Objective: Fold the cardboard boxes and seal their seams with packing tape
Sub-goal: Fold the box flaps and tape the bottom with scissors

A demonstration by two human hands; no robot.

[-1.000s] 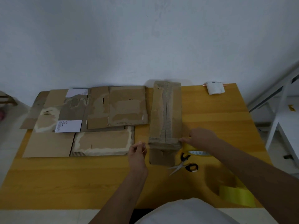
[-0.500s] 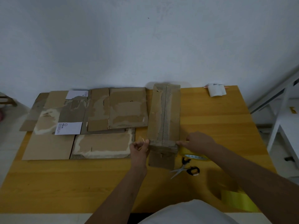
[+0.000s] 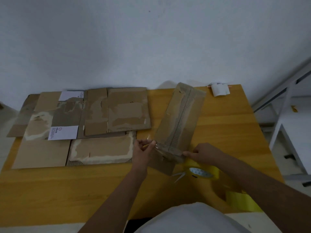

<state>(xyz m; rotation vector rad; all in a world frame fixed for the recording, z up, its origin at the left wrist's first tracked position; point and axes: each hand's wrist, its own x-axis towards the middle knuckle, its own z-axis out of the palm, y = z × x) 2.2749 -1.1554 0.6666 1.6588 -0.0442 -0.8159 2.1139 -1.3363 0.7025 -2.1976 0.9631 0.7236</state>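
Note:
A long narrow cardboard box (image 3: pixel 180 121) lies on the yellow wooden table (image 3: pixel 223 125), its far end tilted to the right. A clear tape strip (image 3: pixel 168 151) runs across its near end. My left hand (image 3: pixel 143 148) pinches the strip's left end at the box's near left corner. My right hand (image 3: pixel 203 153) has curled fingers and its thumb on the strip at the near right corner. A yellow tape roll (image 3: pixel 203 173) lies just below my right hand.
Several flattened cardboard sheets (image 3: pixel 101 118) cover the table's left half. Scissor blades (image 3: pixel 179 176) poke out beside the roll. A second yellow tape roll (image 3: pixel 242 201) sits near the front right edge, a white paper roll (image 3: pixel 219 89) at the back right. White furniture (image 3: pixel 289 125) stands right.
The box has turned clockwise, its far end swinging right. Both hands stayed at its near corners. The tape roll now shows over the scissors' handles.

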